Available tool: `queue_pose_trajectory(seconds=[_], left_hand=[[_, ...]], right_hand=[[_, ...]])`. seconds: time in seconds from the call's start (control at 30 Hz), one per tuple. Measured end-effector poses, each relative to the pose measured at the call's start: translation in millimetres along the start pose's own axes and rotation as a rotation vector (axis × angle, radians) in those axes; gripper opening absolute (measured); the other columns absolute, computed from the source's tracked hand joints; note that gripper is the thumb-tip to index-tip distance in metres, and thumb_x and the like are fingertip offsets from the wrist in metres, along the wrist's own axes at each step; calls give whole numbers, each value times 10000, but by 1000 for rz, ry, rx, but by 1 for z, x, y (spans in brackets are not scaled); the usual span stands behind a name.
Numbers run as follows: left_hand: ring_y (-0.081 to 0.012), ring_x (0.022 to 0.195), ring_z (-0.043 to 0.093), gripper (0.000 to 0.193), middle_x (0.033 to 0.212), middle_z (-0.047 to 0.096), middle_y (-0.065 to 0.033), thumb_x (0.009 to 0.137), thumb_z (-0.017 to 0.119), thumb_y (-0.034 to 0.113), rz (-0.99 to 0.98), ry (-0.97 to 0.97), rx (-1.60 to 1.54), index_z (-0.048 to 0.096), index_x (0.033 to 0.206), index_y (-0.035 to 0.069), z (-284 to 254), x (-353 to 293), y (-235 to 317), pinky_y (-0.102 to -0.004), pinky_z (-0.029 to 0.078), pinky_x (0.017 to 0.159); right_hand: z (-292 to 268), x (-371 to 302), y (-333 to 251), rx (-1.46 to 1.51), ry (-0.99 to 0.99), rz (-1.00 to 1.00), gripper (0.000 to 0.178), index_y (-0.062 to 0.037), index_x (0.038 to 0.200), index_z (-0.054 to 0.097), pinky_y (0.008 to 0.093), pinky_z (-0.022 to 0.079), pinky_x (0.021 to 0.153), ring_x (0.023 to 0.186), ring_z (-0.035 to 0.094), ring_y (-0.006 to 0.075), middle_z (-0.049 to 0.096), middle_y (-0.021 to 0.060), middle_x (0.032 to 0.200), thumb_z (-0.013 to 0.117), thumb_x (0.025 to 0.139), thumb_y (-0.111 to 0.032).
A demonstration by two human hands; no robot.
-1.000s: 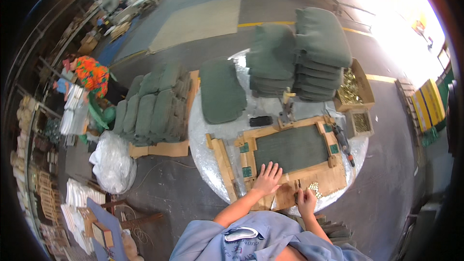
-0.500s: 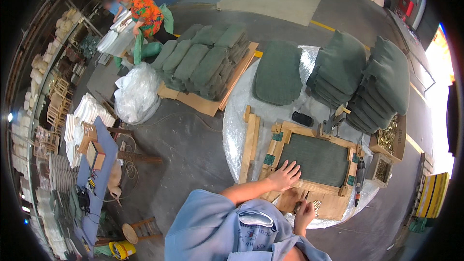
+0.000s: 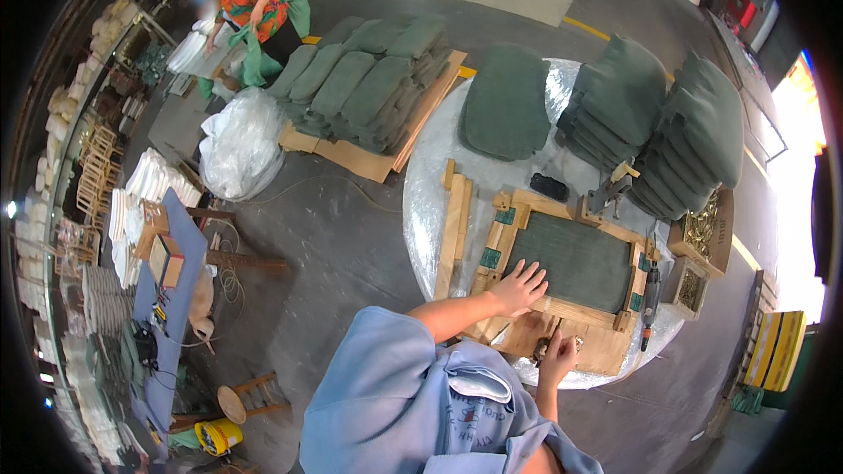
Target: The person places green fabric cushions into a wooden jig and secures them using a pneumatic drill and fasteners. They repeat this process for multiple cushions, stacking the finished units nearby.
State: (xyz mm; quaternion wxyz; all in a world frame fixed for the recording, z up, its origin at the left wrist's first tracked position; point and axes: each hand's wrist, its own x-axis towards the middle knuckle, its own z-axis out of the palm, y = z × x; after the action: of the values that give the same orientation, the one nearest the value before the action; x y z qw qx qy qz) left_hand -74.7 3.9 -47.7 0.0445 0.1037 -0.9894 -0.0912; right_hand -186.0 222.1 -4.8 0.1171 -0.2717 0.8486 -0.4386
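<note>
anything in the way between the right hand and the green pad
Yes: the wooden frame's near rail lies between the right hand and the pad. The left hand spreads over the pad's near left corner, with nothing visible standing between them.

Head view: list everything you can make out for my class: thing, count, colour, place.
Panel: 1, green, in wooden frame
Wooden frame: 1, light brown, on round table
Round table: 1, silvery, centre right
Power tool: 1, dark, right of frame
Flat pad: 1, green, table's far side
Pad stacks: 2, green, table's far right
Boxes: 2, brownish, table's right
Pad pile: 1, green, left of table
Plastic bundle: 1, clear, left of pile
Bench: 1, blue, lower left
Bucket: 1, yellow, lower left
Shelf goods: uncountable, mixed, far left
Other person: 1 seen, orange patterned top, upper left
Left hand: 1, bare, over frame's near edge
Right hand: 1, bare, near frame; grip unclear
</note>
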Motion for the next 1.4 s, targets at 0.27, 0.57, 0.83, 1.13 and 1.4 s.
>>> queue_pose_trajectory(seconds=[0.27, 0.57, 0.83, 1.13, 1.4], left_hand=[[-521, 1544, 360, 915, 1637, 439, -275, 848, 826, 496, 14, 41, 32, 499, 1556, 18, 3, -8, -3, -729, 326, 1217], [-526, 1537, 374, 925, 1629, 442, -294, 849, 832, 498, 40, -1, 31, 497, 1560, 11, -5, -7, 1, -717, 342, 1213], [-504, 1561, 353, 930, 1652, 430, -276, 862, 824, 507, 26, -33, 32, 483, 1575, 18, -17, -3, 1, -711, 321, 1234], [-415, 1504, 443, 634, 1592, 490, -233, 987, 709, 459, -283, 288, -335, 593, 1461, 54, -10, 1, -29, -620, 352, 1229], [-412, 1547, 398, 723, 1623, 439, -294, 1088, 501, 493, -1381, 566, -315, 414, 1596, -14, -2, 44, -96, -577, 198, 1316]], right_hand=[[33, 47, -22, -84, -138, -17, 378, 30, 864, 595, 432, 438, 549, 529, 491, 276, 616, 189, 637, 708, 1068, -268], [42, 40, 6, 12, -4, 51, 397, 14, 794, 558, 370, 453, 569, 579, 480, 154, 593, 90, 640, 744, 1047, -228], [45, 41, 13, 140, 68, 101, 392, -2, 789, 559, 323, 413, 605, 665, 433, 97, 538, 7, 686, 697, 1070, -238], [21, 65, 22, 144, 154, 59, 332, 5, 872, 629, 343, 447, 662, 709, 491, 128, 575, 32, 737, 685, 1078, -249], [-37, 240, 98, -423, 395, 29, 267, -67, 1096, 701, 500, 520, 913, 1072, 658, 349, 712, 147, 1117, 652, 1058, -327]])
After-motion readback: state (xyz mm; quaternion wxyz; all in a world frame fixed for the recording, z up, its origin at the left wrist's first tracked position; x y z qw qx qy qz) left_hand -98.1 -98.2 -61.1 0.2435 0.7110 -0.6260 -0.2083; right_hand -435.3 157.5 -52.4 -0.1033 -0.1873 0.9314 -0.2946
